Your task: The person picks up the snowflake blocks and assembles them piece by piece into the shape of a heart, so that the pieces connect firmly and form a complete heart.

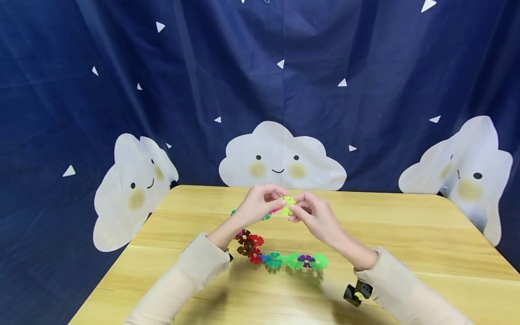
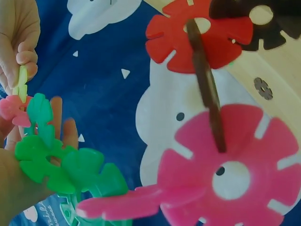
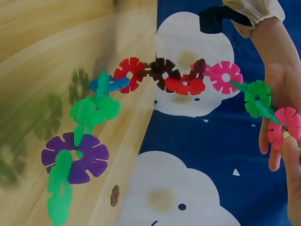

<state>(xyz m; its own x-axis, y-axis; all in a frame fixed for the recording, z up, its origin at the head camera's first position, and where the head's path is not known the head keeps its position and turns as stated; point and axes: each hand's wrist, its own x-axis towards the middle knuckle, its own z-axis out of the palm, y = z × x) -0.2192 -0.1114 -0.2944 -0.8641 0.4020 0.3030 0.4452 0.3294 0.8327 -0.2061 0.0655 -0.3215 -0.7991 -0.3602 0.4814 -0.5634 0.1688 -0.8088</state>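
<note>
A chain of slotted plastic flower discs runs from my hands back over the table. My left hand (image 1: pixel 260 203) grips the chain's far end at a pink disc (image 3: pixel 295 120), its thumb on the front. My right hand (image 1: pixel 318 219) pinches a yellow disc (image 1: pixel 289 205) by its edge, and this disc meets the pink one between the hands. Green discs (image 2: pixel 35 162) follow beside the left palm, then another pink disc (image 2: pixel 277 136). Further along come brown and red discs (image 1: pixel 256 240), a teal one (image 1: pixel 274 260), and a purple disc (image 3: pixel 91 165) between light green ones.
The wooden table (image 1: pixel 406 243) carries shadows of the chain. A small brown flower disc (image 3: pixel 114 195) lies apart near the table's edge in the right wrist view. Behind the table hangs a dark blue curtain (image 1: pixel 252 67) with white clouds.
</note>
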